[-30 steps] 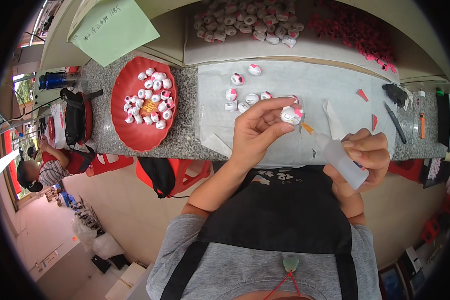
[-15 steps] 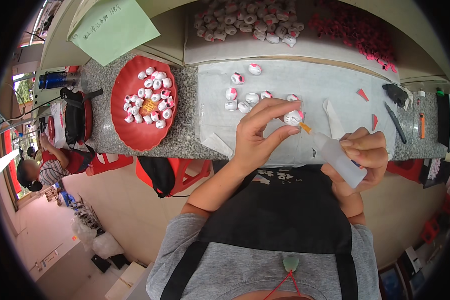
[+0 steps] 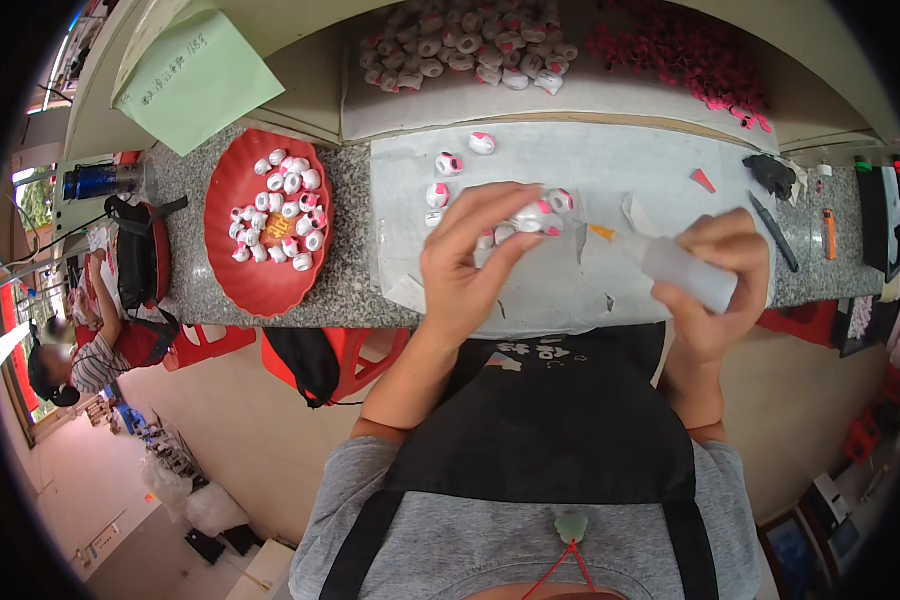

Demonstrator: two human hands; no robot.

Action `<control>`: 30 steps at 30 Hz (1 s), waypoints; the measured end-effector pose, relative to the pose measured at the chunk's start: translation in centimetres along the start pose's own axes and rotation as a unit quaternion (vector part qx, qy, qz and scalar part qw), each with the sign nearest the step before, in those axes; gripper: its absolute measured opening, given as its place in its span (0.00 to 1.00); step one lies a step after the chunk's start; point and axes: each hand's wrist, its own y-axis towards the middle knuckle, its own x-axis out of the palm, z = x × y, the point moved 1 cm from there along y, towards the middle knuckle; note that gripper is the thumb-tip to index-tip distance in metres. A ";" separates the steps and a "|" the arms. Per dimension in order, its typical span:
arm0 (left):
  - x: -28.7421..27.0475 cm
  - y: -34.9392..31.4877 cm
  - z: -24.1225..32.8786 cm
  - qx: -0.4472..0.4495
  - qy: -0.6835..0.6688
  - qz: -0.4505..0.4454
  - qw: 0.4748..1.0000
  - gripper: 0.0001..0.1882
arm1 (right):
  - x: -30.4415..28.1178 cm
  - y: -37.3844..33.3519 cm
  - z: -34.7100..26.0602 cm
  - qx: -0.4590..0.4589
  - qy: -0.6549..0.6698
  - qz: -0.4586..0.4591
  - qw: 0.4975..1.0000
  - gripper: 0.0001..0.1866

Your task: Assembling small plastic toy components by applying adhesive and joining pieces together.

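Note:
Between the thumb and fingers of my left hand (image 3: 462, 262) is a small rounded white-and-pink piece (image 3: 533, 217), slightly blurred. My right hand (image 3: 718, 290) is wrapped round a translucent squeeze bottle (image 3: 682, 268) with a narrow orange tip (image 3: 602, 232). The tip points left at the held piece, with a gap between them. Similar pieces lie on the white paper (image 3: 560, 300), such as one at the back (image 3: 482, 144) and one on the left (image 3: 437, 195). My left hand partly hides others. A flat red triangular piece (image 3: 704, 181) lies behind the bottle.
A red scalloped dish (image 3: 225, 270) of white-and-pink pieces stands left. On the shelf behind are a heap of similar pieces (image 3: 460, 45) and many small pink parts (image 3: 680, 60). A dark pen-like tool (image 3: 774, 232) and an orange stick (image 3: 829, 235) lie right. Another person (image 3: 90, 355) is far left.
The bottle's tip has come away from the held piece, and my right hand has tilted the bottle flatter. My left hand has moved left with the piece. The whole view has shifted slightly.

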 end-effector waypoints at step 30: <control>-0.6 -0.5 -0.8 -0.106 -0.131 0.041 0.985 0.18 | 1.9 1.5 2.5 0.291 0.087 -0.018 0.953 0.03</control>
